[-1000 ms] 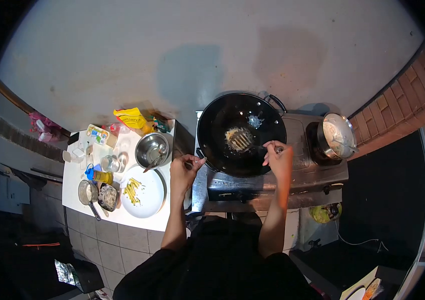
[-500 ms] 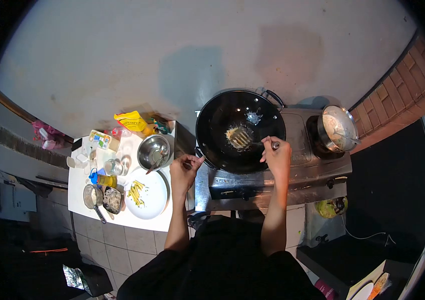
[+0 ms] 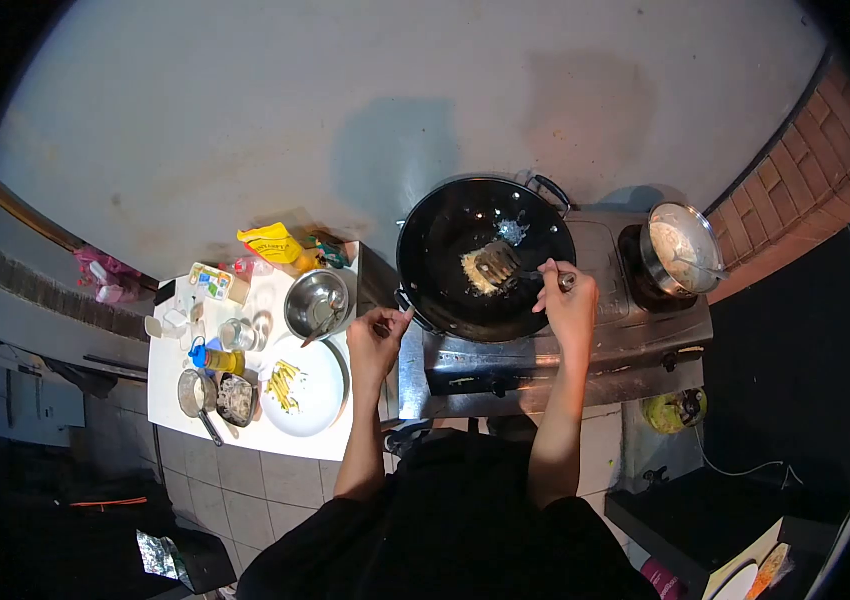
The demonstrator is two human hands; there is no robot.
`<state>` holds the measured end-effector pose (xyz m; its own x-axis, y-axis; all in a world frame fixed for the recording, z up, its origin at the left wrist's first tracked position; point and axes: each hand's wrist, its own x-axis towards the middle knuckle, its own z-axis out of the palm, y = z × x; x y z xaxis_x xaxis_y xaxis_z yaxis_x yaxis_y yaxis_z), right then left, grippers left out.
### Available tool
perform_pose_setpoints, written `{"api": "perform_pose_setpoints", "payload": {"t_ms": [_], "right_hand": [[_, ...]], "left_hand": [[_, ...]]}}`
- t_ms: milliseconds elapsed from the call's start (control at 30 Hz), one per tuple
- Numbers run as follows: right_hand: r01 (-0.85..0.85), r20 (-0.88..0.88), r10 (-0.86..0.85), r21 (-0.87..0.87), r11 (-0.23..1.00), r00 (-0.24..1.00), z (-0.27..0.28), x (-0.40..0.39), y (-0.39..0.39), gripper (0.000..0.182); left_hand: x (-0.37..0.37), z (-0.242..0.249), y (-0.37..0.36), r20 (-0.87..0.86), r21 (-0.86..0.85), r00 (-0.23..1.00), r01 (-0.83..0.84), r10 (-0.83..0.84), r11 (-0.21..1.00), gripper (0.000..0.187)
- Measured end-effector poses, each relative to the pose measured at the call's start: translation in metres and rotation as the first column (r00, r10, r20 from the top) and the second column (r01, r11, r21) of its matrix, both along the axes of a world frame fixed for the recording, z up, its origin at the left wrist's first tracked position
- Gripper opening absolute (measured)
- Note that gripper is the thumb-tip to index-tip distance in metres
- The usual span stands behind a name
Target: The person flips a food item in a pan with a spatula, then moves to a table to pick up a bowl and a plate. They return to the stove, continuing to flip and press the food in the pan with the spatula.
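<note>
My right hand is wrapped round the handle of a slotted spatula. The spatula's blade is in a black wok, over the upper part of a small pale, golden-edged heap of food. My left hand is at the wok's near-left side, with its fingers curled and the tips pinching at the wok's side handle. Part of that handle is hidden by the fingers. A shiny patch shows on the wok's inner wall.
Right of the wok, a steel pot holds pale food and a utensil. On the left white table are a steel bowl, a white plate with yellow-green strips, an oil bottle, a small saucepan and a yellow bag.
The spatula blade has shifted up and to the right over the food, uncovering more of the heap. My right hand has tilted with it. My left hand stays at the wok handle.
</note>
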<state>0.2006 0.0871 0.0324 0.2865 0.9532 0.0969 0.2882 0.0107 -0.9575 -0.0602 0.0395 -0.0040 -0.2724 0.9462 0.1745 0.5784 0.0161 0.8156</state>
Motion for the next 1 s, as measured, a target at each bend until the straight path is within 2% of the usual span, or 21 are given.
{"api": "perform_pose_setpoints", "payload": {"t_ms": [333, 400, 433, 500, 700, 833, 1000], "right_hand": [[-0.021, -0.019, 0.022, 0.003, 1.0, 1.0, -0.012, -0.01, 0.008, 0.034], [-0.026, 0.037, 0.025, 0.028, 0.999, 0.999, -0.016, -0.012, 0.009, 0.034], [-0.026, 0.041, 0.025, 0.026, 0.999, 0.999, -0.017, -0.012, 0.009, 0.034], [-0.018, 0.063, 0.018, 0.009, 1.0, 0.998, -0.018, -0.012, 0.011, 0.035], [-0.054, 0.053, 0.055, -0.016, 0.998, 0.997, -0.022, -0.012, 0.013, 0.026], [-0.03, 0.089, 0.033, -0.041, 0.999, 0.995, -0.02, -0.012, 0.012, 0.025], [-0.048, 0.03, 0.049, -0.017, 0.999, 0.998, -0.018, -0.011, 0.011, 0.029]], "left_hand": [[0.002, 0.009, -0.001, -0.004, 0.022, 1.0, 0.002, -0.002, 1.0, 0.026], [0.004, 0.015, -0.003, 0.014, -0.088, 1.0, -0.025, 0.026, 0.996, 0.029], [0.004, 0.013, -0.003, 0.018, -0.09, 1.0, -0.025, 0.026, 0.996, 0.029], [0.004, 0.005, -0.002, 0.002, 0.021, 1.0, -0.028, 0.028, 0.999, 0.026], [0.002, 0.001, 0.0, 0.051, 0.017, 0.998, -0.022, 0.021, 1.0, 0.026], [0.001, 0.0, 0.001, 0.053, 0.013, 0.999, -0.001, 0.0, 1.0, 0.026], [-0.001, -0.003, 0.002, 0.048, 0.051, 0.999, 0.019, -0.022, 0.998, 0.027]]}}
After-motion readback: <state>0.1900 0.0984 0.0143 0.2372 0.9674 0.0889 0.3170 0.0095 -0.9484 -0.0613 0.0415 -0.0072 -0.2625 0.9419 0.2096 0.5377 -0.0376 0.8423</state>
